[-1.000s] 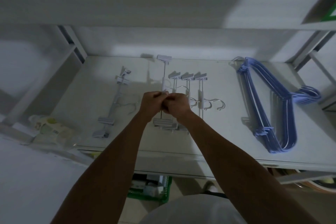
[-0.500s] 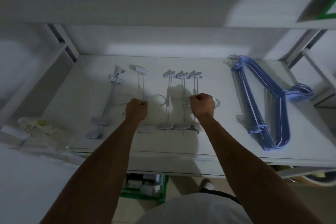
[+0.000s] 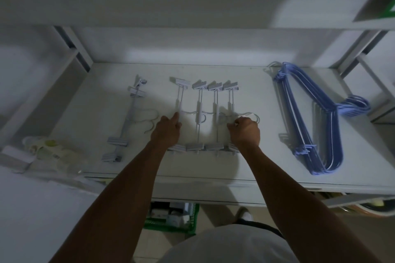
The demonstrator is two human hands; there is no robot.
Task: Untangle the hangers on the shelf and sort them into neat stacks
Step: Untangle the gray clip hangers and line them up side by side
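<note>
- Nearest, below the board, a green plastic crate (image 3: 171, 223) sits on the floor. It plays no part in this.
- Both forearms reach over the front edge of the white shelf (image 3: 213, 177), where all the hangers lie.
- A second ago the two hands were knuckle to knuckle over the middle of the bundle. Now they are apart, one at each end of a row of four white metal clip hangers (image 3: 199, 111). I judge the snarl here is undone and only squaring up remains.
- The left hand (image 3: 166, 132) has one digit stretched out against the bar of the leftmost hanger (image 3: 179, 96) and the rest tucked in. I cannot tell whether it pinches the bar or only nudges it.
- The right hand (image 3: 245, 133) has its fingers curled down round the wire hook (image 3: 254, 115) of the rightmost hanger (image 3: 230, 98). The hook's tip shows just past the knuckles.
- The leftmost hanger, drawn well aside half a second ago, now lies parallel and nearer its neighbours.
- Further left, apart from the row, a pair of white clip hangers (image 3: 126, 121) lies slanted with hooks crossed. It probably needs sorting next.
- Far right, a stack of blue wire hangers (image 3: 330, 107) lies nested, seemingly finished.
</note>
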